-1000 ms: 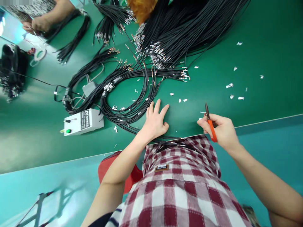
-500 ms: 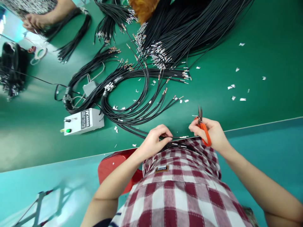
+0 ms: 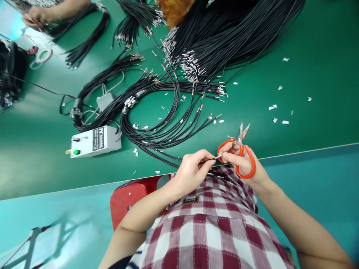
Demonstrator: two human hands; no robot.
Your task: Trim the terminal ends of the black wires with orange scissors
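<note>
Between thumb and fingers, my left hand pinches a black cable near its end, above the table's front edge. The white tip of that cable reaches to the fingertips of my right hand. Orange-handled scissors are held in the right hand, their blades spread and pointing away from me. Whether the right fingertips grip the cable tip is hard to make out. More black cable ends lie just below my left hand, on the checked apron.
Coiled black cables lie left of centre beside a white box with a green button. A large cable bundle sits at the back. White scraps dot the green table. Far left, another person's hands hold cables. A red stool stands below.
My left hand has moved right with the cable, and its end now meets my right fingertips. The scissors have turned and their blades have spread apart.
</note>
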